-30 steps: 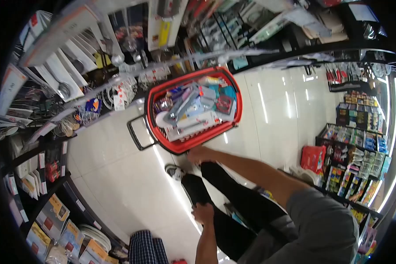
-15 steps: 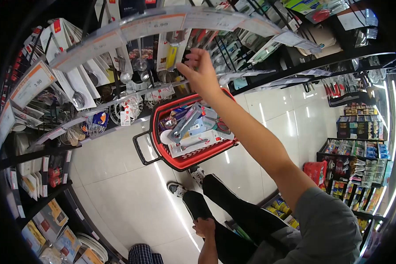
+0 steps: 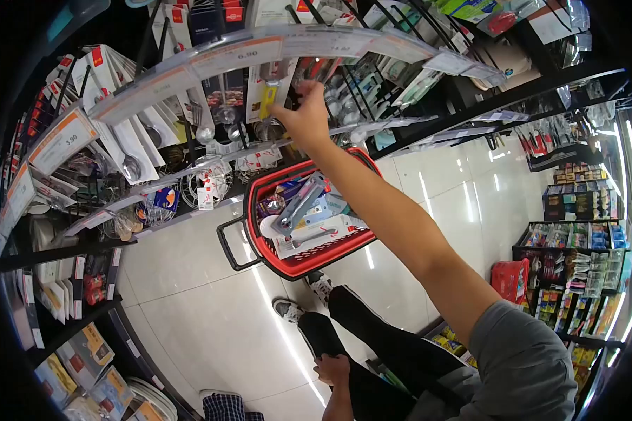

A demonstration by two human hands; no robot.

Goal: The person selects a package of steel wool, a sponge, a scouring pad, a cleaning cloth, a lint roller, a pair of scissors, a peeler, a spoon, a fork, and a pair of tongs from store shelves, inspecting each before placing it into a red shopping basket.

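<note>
A: Start close in. The left hand (image 3: 333,370) rests on the thigh of the black trousers (image 3: 372,351), fingers curled loosely, holding nothing so far as I can see.

B: So it steadies nothing. And the red plastic shopping basket with the black handle (image 3: 309,261)?

A: It sits on the glossy white tiled floor (image 3: 196,295) just beyond the grey and white sneakers (image 3: 288,309), heaped with carded kitchen tools. Nobody holds it. The packs lie loose and high near the rim, so one more dropped on top could slide off, I'd judge.

B: Now the reaching arm.

A: The right hand (image 3: 303,119) is stretched up to the hanging rack, fingers at the yellow-handled utensil on its white backing card (image 3: 267,95). That card hangs on a peg under the curved clear price rail (image 3: 260,48), directly above the basket. Whether the fingers are pinched on the card or only touching it, I cannot tell; the back of the hand hides the fingertips.

B: What's the risk there?

A: The neighbouring carded steel ladles and spoons (image 3: 211,123) hang touching or nearly so. Pulling one card off at an angle could drag its neighbour off the peg, or snag the hole and tear it. With the arm at full stretch, the pull is likely to be crooked.
</note>
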